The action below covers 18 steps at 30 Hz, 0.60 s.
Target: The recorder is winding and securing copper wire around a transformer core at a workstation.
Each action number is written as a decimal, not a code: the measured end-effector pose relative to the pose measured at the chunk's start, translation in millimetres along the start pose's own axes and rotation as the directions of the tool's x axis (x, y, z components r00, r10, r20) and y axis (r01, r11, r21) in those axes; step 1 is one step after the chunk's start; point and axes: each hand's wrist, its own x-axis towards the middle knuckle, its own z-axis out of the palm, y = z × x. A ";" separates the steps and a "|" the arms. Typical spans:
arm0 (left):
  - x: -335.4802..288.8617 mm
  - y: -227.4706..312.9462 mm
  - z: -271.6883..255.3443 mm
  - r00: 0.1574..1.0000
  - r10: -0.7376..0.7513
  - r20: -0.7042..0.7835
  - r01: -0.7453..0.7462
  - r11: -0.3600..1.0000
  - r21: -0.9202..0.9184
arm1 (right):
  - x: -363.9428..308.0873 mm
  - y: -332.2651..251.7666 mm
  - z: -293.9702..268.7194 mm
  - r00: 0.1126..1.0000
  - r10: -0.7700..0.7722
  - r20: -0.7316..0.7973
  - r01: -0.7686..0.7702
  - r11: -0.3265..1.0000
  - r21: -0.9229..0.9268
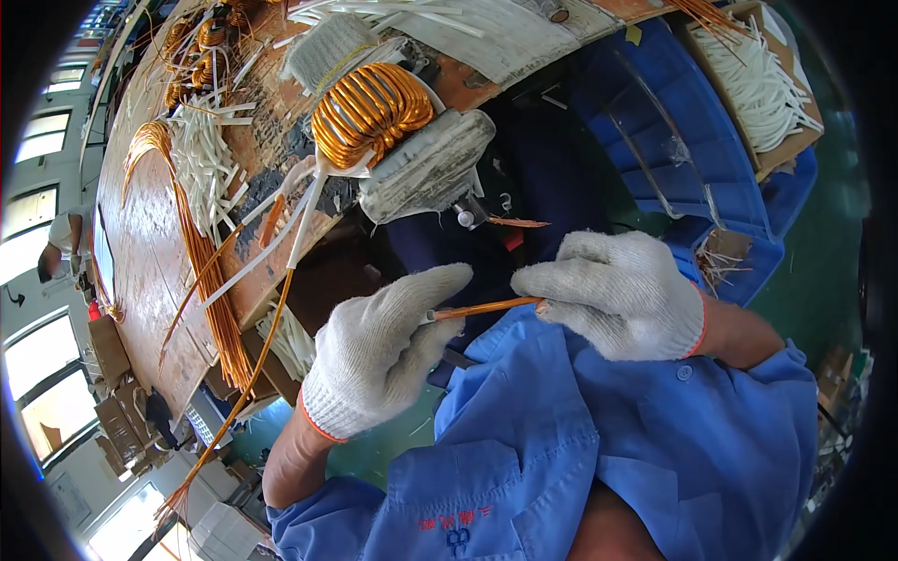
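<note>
Both hands wear white knitted gloves with orange cuffs. A short bundle of copper wire stretches between them in front of my chest. My left hand is closed on its left end, where a bit of pale sleeve shows at the fingers. My right hand pinches the other end between thumb and fingertips. Beyond them a toroidal coil wound with thick copper wire rests against a padded, cloth-wrapped clamp. White-sleeved wire leads hang from the coil toward the lower left.
A worn wooden workbench holds a long bundle of copper wires, a pile of white sleeves and more wound coils. To the right are blue plastic bins and a cardboard box of white tubing. Another person is far left.
</note>
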 end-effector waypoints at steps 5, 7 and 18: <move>6.7 3.1 1.2 0.977 0.131 0.170 -0.181 0.930 0.320 | 0.6 -11.5 -12.9 0.989 0.024 0.147 -0.008 0.993 -0.114; 2.6 13.1 8.8 0.971 0.082 0.225 -0.182 0.866 0.466 | 6.6 -19.1 -19.0 0.956 0.004 0.293 0.055 0.980 -0.191; 27.5 21.2 12.9 0.954 0.258 0.152 -0.274 0.550 0.789 | -26.9 -8.7 -1.3 0.985 0.158 0.069 -0.157 0.988 -0.011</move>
